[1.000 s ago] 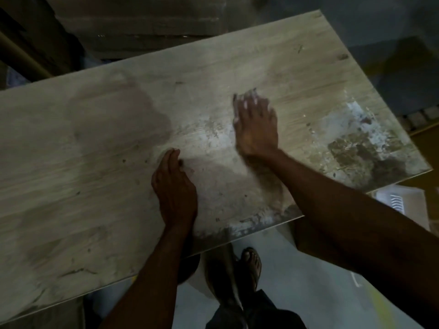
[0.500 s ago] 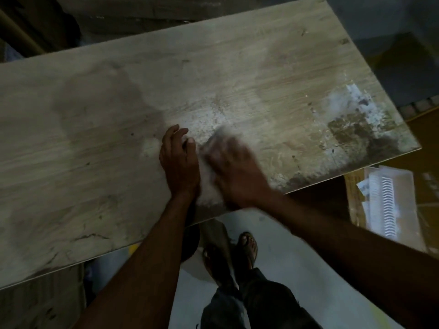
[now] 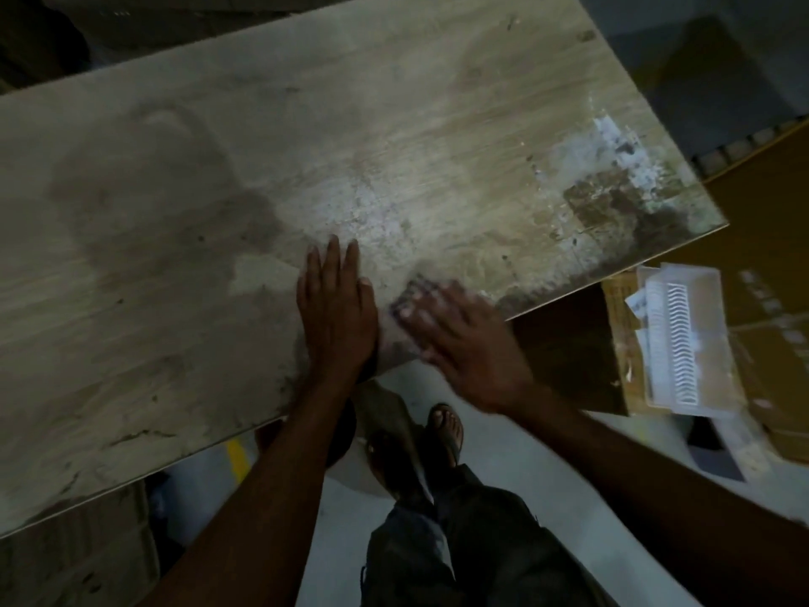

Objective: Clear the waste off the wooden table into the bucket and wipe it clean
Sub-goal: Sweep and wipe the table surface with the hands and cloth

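Note:
A pale wooden table (image 3: 219, 265) fills the upper left of the view, dusty, with a white and brown crust of waste (image 3: 613, 190) near its right end. My left hand (image 3: 335, 313) lies flat at the near edge, fingers together and pointing away from me. Just right of it, my right hand (image 3: 464, 343) is blurred, palm down with fingers spread, over a small patch of pale dust (image 3: 394, 339) at the table edge between the two hands. A dark round shape (image 3: 341, 435), perhaps the bucket, shows under the edge below my left wrist, mostly hidden.
My sandalled feet (image 3: 442, 435) stand on a light floor below the table edge. To the right lie brown cardboard (image 3: 770, 238) and a clear plastic tray (image 3: 687, 343). A yellow floor stripe (image 3: 238, 462) shows under the table.
My right hand swept from the middle of the table back toward me to the near edge beside my left hand. My left hand has stayed flat at the edge.

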Available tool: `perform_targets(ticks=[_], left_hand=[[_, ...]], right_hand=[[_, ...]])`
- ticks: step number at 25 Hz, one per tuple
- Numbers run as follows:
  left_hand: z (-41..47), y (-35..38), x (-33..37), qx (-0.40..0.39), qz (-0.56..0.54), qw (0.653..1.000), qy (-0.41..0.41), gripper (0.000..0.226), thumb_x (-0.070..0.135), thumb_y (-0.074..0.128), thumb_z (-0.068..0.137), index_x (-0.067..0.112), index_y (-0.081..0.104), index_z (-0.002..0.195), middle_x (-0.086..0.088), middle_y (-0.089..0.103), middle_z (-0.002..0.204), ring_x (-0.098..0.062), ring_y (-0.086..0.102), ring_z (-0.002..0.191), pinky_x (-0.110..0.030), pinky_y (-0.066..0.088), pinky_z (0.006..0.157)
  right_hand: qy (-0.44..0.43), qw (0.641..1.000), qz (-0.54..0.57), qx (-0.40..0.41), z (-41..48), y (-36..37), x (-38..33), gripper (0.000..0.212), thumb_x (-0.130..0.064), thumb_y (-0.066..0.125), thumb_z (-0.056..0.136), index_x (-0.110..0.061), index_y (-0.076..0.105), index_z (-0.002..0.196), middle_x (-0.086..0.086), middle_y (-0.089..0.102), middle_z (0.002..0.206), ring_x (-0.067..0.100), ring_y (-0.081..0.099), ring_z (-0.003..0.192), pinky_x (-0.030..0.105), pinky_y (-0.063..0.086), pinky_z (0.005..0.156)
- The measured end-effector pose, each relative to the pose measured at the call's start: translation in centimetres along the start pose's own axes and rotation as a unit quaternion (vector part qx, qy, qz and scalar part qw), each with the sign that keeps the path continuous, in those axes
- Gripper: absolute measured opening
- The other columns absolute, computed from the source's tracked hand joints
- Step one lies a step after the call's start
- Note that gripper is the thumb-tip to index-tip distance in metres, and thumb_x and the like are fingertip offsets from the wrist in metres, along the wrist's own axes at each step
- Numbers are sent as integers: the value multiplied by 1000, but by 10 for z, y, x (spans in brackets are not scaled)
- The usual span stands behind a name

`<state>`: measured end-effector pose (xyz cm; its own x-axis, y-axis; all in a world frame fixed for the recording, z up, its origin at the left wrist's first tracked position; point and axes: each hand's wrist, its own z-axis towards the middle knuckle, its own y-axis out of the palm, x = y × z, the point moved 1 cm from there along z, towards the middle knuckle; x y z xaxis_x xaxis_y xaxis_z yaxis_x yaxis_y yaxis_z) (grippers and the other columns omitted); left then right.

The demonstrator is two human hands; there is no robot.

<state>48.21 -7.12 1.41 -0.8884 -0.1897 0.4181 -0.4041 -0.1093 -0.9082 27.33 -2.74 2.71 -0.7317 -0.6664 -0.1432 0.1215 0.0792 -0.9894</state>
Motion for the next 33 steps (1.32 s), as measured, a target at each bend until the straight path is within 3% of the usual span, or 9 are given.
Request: perform_targets(ticks=[5, 9, 13, 17, 22, 26, 28, 31, 33], left_hand=[[-10, 8, 4, -12, 47, 998, 35, 54, 34, 33, 102, 27, 37, 155, -3, 25, 167, -28, 17, 155, -48, 19, 122], [-13, 12, 26, -21, 45, 999, 16, 55, 38, 31, 103, 27, 32, 157, -3, 20, 168, -29, 12, 156, -48, 16, 123], [-19, 19, 45, -27, 64, 998, 2, 58, 40, 30, 103, 28, 27, 159, 0, 15, 170, -29, 7, 157, -45, 11, 123], [4, 31, 83, -4, 48, 998, -44, 56, 37, 31, 101, 28, 33, 157, 5, 23, 167, -33, 8, 156, -48, 15, 122], [31, 50, 115, 53, 46, 992, -110, 45, 27, 40, 104, 31, 46, 148, 5, 37, 161, -32, 23, 153, -48, 23, 119], [31, 50, 113, 68, 89, 989, -100, 47, 29, 38, 102, 29, 47, 148, 2, 42, 158, -33, 29, 150, -48, 29, 115], [31, 49, 116, 55, 91, 989, -103, 47, 29, 39, 103, 29, 45, 150, 1, 40, 159, -33, 27, 150, -48, 28, 115], [31, 48, 116, 60, 90, 989, -101, 47, 26, 44, 103, 28, 45, 150, 1, 41, 159, -31, 26, 151, -48, 27, 115], [29, 48, 116, 57, 90, 989, -100, 46, 25, 45, 103, 26, 46, 150, 0, 42, 158, -32, 27, 150, -48, 28, 114]], right_hand=[[403, 915, 17, 9, 13, -32, 91, 60, -48, 12, 107, -27, 20, 163, 9, 19, 171, 38, 14, 157, 63, 24, 122], [-1, 998, -11, -69, 14, -14, 57, 57, -48, 21, 110, -34, 7, 164, 3, 10, 173, 30, 0, 159, 52, 7, 127], [383, 923, 33, 26, 54, -38, 145, 64, -52, 11, 107, -23, 16, 163, 15, 19, 170, 40, 13, 157, 61, 23, 122], [14, 1000, -15, -22, 44, -17, 97, 59, -47, 26, 107, -30, 16, 163, 7, 18, 172, 35, 14, 158, 51, 17, 123], [368, 928, 48, 34, 102, -46, 194, 60, -42, 32, 107, -21, 21, 163, 15, 17, 170, 41, 15, 156, 57, 18, 125], [-26, 1000, -4, -2, 31, -15, 153, 61, -40, 36, 106, -24, 21, 163, 14, 28, 167, 41, 22, 155, 56, 24, 122], [33, 999, -9, 13, 40, -26, 207, 61, -43, 30, 108, -22, 15, 163, 17, 27, 167, 44, 23, 154, 61, 30, 119], [333, 942, 42, 25, 81, -55, 255, 60, -40, 30, 109, -18, 17, 163, 18, 17, 170, 43, 14, 156, 62, 21, 123], [230, 972, 11, 45, 65, -32, 207, 62, -35, 41, 106, -17, 22, 163, 20, 18, 169, 45, 15, 156, 58, 18, 123]])
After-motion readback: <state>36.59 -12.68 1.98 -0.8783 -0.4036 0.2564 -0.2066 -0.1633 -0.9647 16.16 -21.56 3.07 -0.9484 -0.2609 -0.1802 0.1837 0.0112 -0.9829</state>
